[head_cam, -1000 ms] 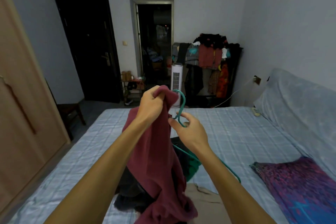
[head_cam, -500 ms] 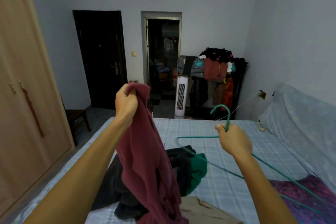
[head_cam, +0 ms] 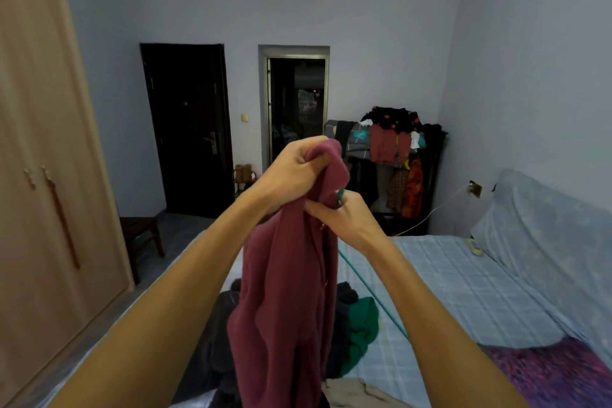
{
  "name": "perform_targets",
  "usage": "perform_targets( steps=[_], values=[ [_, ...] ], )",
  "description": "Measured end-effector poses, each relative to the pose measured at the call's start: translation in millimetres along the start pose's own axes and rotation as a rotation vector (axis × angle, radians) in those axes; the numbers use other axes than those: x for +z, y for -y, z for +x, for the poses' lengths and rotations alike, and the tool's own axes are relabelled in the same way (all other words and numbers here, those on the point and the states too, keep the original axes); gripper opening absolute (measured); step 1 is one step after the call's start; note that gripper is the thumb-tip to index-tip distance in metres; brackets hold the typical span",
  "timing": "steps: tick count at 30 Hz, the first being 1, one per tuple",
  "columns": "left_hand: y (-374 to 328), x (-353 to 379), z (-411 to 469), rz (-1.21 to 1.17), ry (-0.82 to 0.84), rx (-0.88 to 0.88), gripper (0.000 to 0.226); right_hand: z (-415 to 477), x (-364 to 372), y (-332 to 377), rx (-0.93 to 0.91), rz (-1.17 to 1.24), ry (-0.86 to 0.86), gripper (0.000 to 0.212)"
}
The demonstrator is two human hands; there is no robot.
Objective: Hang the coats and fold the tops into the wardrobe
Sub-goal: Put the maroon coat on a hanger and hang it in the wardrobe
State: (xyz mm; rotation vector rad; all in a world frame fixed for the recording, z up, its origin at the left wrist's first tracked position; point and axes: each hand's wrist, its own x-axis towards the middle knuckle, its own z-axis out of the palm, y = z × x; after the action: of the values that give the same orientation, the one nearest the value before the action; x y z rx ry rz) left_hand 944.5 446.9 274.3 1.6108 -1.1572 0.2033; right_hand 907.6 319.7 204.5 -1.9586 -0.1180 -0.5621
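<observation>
Both hands raised, left hand [head_cam: 294,164] gripping maroon coat [head_cam: 284,291], right hand [head_cam: 344,219] holding green hanger [head_cam: 371,295]

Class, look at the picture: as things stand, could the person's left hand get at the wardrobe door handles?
Probably not yet. The left hand is gripping the maroon garment over the bed, and the wardrobe handles sit well off to the left.

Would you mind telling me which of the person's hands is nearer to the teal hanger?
The right hand is nearer: it grips the teal hanger near its top. The left hand sits above and to its left, bunching the maroon coat at its top.
</observation>
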Motion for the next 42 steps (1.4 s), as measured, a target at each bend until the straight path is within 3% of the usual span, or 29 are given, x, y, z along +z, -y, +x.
perform_targets(
  steps=[6, 8, 11, 15, 18, 20, 22, 25, 28, 31, 34, 37, 42],
  values=[
    [14, -25, -28, 0.093, -0.289, 0.022, 0.015, 14, 21, 14, -0.091, -0.014, -0.203, 0.034],
    [33, -21, -52, 0.133, -0.325, -0.088, 0.03, 18, 24, 12, -0.062, -0.023, -0.288, 0.029],
    [69, 1, -92, 0.086, -0.277, -0.321, 0.061, 18, 22, 11, -0.008, 0.015, -0.345, 0.025],
    [110, 43, -132, -0.153, -0.166, -0.669, 0.064, 10, 7, 18, -0.005, -0.008, -0.331, 0.025],
    [129, 74, -155, -0.16, 0.059, -0.644, 0.069, 2, -11, 22, -0.015, -0.004, -0.413, 0.021],
    [129, 90, -163, -0.1, 0.095, -0.641, 0.046, -4, -25, 24, -0.012, -0.012, -0.477, 0.019],
    [128, 92, -160, -0.032, 0.019, -0.673, 0.024, -10, -39, 25, -0.013, -0.052, -0.507, 0.021],
    [125, 75, -144, 0.063, -0.134, -0.697, 0.033, -20, -63, 23, 0.016, -0.087, -0.538, 0.027],
    [109, 44, -126, 0.05, -0.385, -0.676, 0.018, -26, -85, 10, 0.096, -0.056, -0.609, 0.039],
    [95, 15, -104, 0.091, -0.456, -0.599, 0.019, -34, -100, -11, 0.181, -0.222, -0.651, 0.044],
    [80, -2, -87, 0.099, -0.383, -0.617, 0.032, -48, -110, -35, 0.321, -0.42, -0.535, 0.048],
    [63, 3, -81, 0.14, -0.248, -0.672, 0.02, -67, -102, -64, 0.478, -0.472, -0.413, 0.048],
    [62, 34, -96, 0.182, 0.009, -0.944, 0.02, -109, -68, -106, 0.511, -0.207, -0.427, 0.048]
  ],
)
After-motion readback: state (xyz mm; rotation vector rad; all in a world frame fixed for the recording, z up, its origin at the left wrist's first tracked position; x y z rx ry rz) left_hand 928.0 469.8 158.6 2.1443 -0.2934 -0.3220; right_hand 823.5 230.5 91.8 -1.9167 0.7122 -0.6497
